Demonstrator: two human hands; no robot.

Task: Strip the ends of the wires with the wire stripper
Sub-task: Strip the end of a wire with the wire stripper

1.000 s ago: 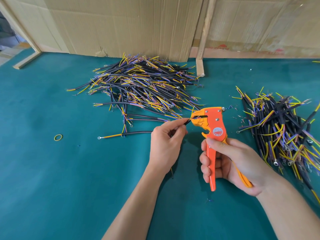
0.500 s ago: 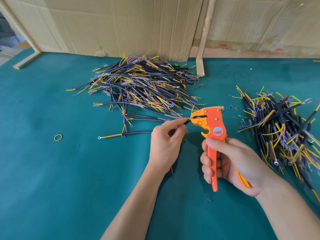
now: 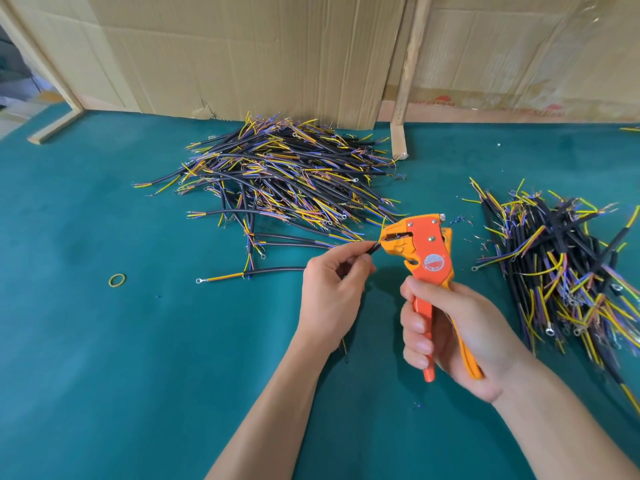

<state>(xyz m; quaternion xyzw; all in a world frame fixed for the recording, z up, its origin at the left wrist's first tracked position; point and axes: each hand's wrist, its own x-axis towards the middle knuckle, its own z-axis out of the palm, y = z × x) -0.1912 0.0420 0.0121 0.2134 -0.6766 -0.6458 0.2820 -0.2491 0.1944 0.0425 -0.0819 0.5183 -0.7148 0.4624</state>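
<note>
My right hand (image 3: pixel 453 330) grips the handles of an orange wire stripper (image 3: pixel 427 252), held upright with its jaws pointing left. My left hand (image 3: pixel 334 285) pinches a short black cable (image 3: pixel 374 248) between thumb and fingers, with the cable's end fed into the stripper's jaws. The rest of that cable is hidden inside my left hand; a thin bit of it shows below the wrist. A large heap of black cables with yellow, blue and brown cores (image 3: pixel 284 178) lies behind my hands. A second heap of cables (image 3: pixel 568 268) lies to the right.
Everything lies on a teal felt tabletop (image 3: pixel 121 358). A yellow rubber band (image 3: pixel 117 280) lies at the left. One loose cable with a ring terminal (image 3: pixel 249 273) lies left of my left hand. Cardboard sheets (image 3: pixel 242 53) and a wooden strip (image 3: pixel 401 109) stand along the back edge.
My right hand has squeezed the stripper's handles closer together. The left hand and the cable have stayed in place.
</note>
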